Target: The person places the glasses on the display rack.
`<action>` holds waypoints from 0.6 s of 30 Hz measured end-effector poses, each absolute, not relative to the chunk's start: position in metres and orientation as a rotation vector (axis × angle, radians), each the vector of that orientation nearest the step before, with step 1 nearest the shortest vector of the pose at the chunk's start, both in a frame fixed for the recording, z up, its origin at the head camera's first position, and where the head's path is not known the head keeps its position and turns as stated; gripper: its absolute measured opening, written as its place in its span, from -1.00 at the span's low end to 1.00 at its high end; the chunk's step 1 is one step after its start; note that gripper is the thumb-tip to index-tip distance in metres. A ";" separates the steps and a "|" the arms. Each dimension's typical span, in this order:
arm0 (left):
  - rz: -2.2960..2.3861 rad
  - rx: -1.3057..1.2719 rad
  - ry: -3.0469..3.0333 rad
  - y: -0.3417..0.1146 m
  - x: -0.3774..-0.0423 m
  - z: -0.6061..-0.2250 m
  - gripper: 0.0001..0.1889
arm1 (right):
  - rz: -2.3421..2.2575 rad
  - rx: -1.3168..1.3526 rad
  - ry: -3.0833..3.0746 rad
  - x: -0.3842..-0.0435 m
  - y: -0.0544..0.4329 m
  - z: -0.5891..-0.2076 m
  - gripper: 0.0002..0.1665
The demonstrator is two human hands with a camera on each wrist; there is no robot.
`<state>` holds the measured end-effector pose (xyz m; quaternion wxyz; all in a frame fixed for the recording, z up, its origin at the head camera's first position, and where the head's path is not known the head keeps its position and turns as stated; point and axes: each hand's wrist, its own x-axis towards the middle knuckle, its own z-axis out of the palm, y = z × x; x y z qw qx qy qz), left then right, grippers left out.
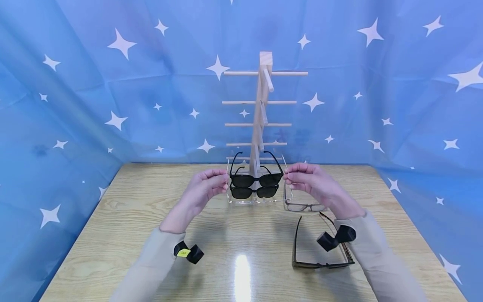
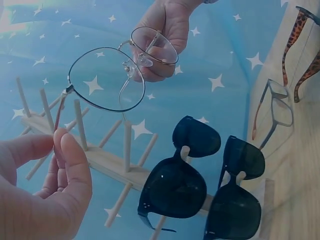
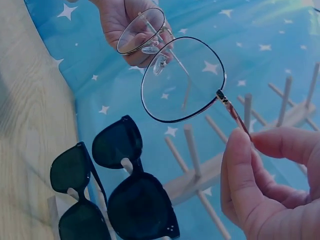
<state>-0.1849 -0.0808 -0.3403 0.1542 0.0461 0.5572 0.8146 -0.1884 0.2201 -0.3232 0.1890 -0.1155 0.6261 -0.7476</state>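
Note:
Both hands hold a pair of thin wire-rimmed glasses (image 2: 107, 78) with clear lenses, one temple arm each. My left hand (image 1: 203, 188) pinches the left temple between thumb and fingers. On the other side, my right hand (image 1: 313, 182) pinches the right temple near its end, as the right wrist view shows. The lenses (image 3: 183, 80) face away from the fingers. In the head view the glasses overlap two pairs of black sunglasses, an upper pair (image 1: 269, 180) and a lower pair (image 1: 241, 193), which hang on the low pegs of a wooden display rack (image 1: 262, 90).
Higher pegs (image 1: 288, 74) of the rack stick out sideways and forward. Grey-framed glasses (image 1: 317, 207) lie on the wooden table (image 1: 120, 235) beside the right hand. Tortoiseshell glasses (image 1: 320, 265) lie nearer, under the right forearm. A blue star-patterned cloth (image 1: 166, 84) hangs behind.

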 end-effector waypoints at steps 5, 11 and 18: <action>2.348 0.128 1.575 -0.079 -0.196 -0.332 -0.91 | -2.135 -0.259 1.739 -0.200 0.218 -0.315 -0.75; 2.364 0.084 1.552 -0.075 -0.213 -0.328 -0.90 | -2.127 -0.186 1.780 -0.213 0.216 -0.310 -0.77; 2.392 0.023 1.542 -0.069 -0.231 -0.325 -0.92 | -2.100 -0.091 1.852 -0.231 0.216 -0.306 -0.76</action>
